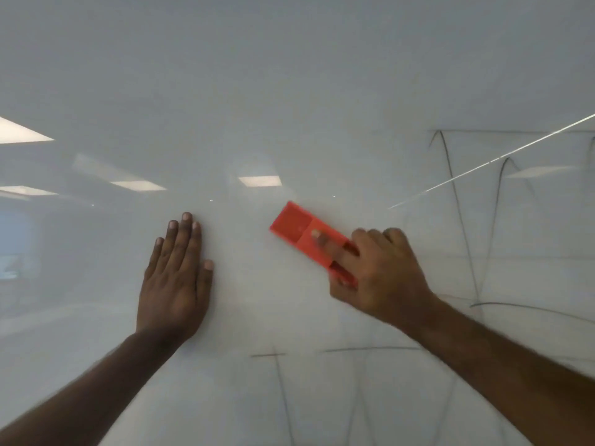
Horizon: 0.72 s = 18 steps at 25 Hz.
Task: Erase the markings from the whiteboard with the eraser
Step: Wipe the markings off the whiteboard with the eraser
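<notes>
The glossy whiteboard (289, 91) reflects ceiling lights; the right hand (383, 272) grasps the orange eraser (299, 230) by its rear end — light, rigid, easily slid; the left hand (177, 278) lies flat, holding nothing.

Even, soft indoor light; ceiling panel reflections (260, 180) glare off the glossy whiteboard (289, 75). Right hand (380, 272) and eraser (309, 239) slightly motion-blurred. Wide-angle bending at edges.

A single head-worn camera looked straight at the whiteboard (289, 75) from close range, so the glossy surface filled the whole wide-angle view. Both forearms reached in from the bottom corners. The edges seemed bent, probably by the lens.
</notes>
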Each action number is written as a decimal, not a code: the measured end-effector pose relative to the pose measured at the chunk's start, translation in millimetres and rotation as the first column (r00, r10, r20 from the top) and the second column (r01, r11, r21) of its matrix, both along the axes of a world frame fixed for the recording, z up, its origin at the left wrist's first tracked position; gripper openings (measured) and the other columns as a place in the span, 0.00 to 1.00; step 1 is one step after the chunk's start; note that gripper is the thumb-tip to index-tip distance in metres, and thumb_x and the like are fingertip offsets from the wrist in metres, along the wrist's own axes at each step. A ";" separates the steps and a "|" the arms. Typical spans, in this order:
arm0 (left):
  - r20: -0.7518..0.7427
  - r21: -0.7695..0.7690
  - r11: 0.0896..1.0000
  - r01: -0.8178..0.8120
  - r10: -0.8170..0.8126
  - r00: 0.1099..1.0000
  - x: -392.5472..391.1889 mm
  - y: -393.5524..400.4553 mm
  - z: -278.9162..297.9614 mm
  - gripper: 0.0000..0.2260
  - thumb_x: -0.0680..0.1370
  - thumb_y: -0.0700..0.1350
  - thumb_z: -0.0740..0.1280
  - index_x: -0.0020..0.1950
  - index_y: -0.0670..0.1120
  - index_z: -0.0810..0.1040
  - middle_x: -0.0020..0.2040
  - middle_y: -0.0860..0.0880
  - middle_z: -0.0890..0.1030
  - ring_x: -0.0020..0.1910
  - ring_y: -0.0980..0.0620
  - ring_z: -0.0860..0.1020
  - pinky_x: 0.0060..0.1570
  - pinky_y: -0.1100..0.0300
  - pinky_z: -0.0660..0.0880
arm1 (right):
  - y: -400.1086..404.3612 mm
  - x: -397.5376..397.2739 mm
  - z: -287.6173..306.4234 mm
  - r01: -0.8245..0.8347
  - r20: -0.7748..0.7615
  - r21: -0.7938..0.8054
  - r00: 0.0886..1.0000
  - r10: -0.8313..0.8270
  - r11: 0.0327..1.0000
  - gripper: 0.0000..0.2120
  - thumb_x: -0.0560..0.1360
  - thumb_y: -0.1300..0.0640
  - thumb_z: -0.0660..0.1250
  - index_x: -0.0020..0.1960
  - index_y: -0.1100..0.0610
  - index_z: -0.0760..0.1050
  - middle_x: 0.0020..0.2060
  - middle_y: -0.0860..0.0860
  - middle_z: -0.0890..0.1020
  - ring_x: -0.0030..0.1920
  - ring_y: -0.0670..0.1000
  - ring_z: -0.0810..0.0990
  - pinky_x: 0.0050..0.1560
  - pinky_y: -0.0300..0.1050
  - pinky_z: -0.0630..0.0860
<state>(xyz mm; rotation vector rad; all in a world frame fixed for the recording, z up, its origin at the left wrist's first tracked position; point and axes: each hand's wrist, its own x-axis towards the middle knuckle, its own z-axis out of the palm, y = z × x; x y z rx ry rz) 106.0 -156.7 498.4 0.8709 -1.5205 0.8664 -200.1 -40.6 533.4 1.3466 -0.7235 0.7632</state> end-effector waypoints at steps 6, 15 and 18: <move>0.006 -0.004 1.000 -0.016 0.016 1.000 -1.0 -0.4 -21.8 0.27 0.84 0.50 0.50 0.82 0.40 0.54 0.83 0.45 0.53 0.83 0.47 0.51 0.81 0.49 0.50 | -16.0 10.8 36.5 -0.185 0.369 -0.130 0.903 0.220 0.974 0.26 0.74 0.53 0.68 0.71 0.57 0.73 0.51 0.62 0.76 0.50 0.60 0.74 0.49 0.50 0.67; 0.038 0.005 1.000 -0.004 0.004 0.999 5.1 2.0 -46.5 0.26 0.85 0.48 0.50 0.82 0.39 0.54 0.82 0.44 0.53 0.82 0.46 0.51 0.81 0.49 0.49 | -19.7 35.8 -143.4 -0.052 -0.452 0.446 0.849 0.275 0.894 0.18 0.77 0.58 0.64 0.66 0.52 0.76 0.55 0.56 0.80 0.49 0.56 0.77 0.50 0.49 0.71; 0.061 0.032 0.999 -0.006 0.004 0.998 9.6 2.5 -66.0 0.26 0.85 0.49 0.50 0.82 0.39 0.53 0.83 0.44 0.52 0.83 0.46 0.50 0.81 0.48 0.49 | -14.3 13.4 -138.1 0.032 -0.630 0.436 0.725 0.279 0.899 0.15 0.80 0.60 0.62 0.64 0.51 0.77 0.53 0.53 0.81 0.49 0.55 0.79 0.50 0.47 0.72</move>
